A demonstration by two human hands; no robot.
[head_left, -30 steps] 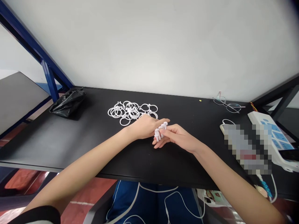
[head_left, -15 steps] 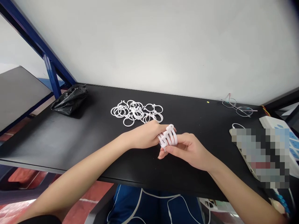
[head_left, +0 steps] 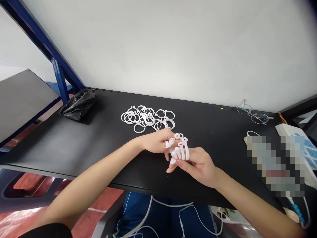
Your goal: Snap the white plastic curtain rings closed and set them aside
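A bundle of several white plastic rings (head_left: pixel 182 152), open loops with small round eyelets at their ends, is between my two hands above the front of the table. My right hand (head_left: pixel 201 165) pinches the bundle from the right, thumb in front. From the left, my left hand (head_left: pixel 157 140) is closed at the rings, with white ring ends at its fingers; some fingertips are hidden behind the bundle. I cannot tell whether the rings go around its fingers. Just behind my left hand lies a loose pile of similar rings (head_left: pixel 139 127).
On the black table (head_left: pixel 106 132) a crumpled black plastic bag (head_left: pixel 79 105) lies at the left. Eyeglasses (head_left: pixel 259 118), a blurred-out phone-like object (head_left: pixel 274 165) and a white box (head_left: pixel 308 148) lie at the right. White cables (head_left: pixel 170 209) cross my lap.
The rings between my hands have spread and turned, with more eyelets showing. My right hand has dropped slightly. The whole view has shifted a little.
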